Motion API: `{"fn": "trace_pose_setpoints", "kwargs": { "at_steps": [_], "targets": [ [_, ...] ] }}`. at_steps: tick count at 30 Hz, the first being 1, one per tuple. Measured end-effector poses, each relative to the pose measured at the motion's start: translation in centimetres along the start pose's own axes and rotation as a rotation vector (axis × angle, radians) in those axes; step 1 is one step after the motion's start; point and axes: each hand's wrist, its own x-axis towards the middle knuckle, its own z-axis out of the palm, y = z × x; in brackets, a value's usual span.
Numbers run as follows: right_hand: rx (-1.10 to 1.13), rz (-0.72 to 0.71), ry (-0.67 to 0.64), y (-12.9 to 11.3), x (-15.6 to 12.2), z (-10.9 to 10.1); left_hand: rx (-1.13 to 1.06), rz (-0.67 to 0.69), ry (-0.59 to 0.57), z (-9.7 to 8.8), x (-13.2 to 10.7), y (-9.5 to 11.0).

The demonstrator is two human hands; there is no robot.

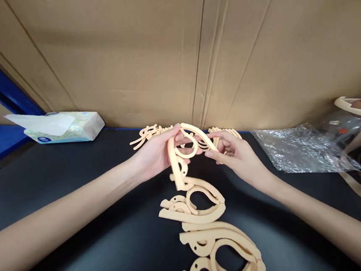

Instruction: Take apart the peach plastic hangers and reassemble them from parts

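Nearest, folded cream hangers overlap on a black table; just past them lies a second folded group. Beyond, a partly unfolded hanger is held up in two bare hands: the left hand grips it near the hinge, the right hand pinches one arm. Behind are more hangers, a tissue pack at left, clear plastic at right, then cardboard

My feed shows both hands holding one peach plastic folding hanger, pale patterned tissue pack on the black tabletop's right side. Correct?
Not quite: the pale patterned tissue pack lies on the left of the black tabletop, as the head view shows. The left hand and right hand do hold the peach plastic folding hanger.
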Motion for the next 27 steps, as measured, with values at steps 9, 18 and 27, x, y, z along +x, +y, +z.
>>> {"fn": "trace_pose_setpoints", "kwargs": {
  "at_steps": [9,18,27],
  "targets": [
    [-1.016,-0.289,0.018,-1.4,-1.1,-0.5,0.101,-0.328,-0.108,-0.4,-0.6,0.4],
    [-1.053,-0.242,-0.248,-1.9,-1.7,0.7,0.137,-0.553,-0.261,1.0,-1.7,-0.3],
    [-0.460,0.435,0.095,1.2,3.1,-4.5,0.603,-0.109,0.051,1.7,-2.1,-1.4]
  ]
}}
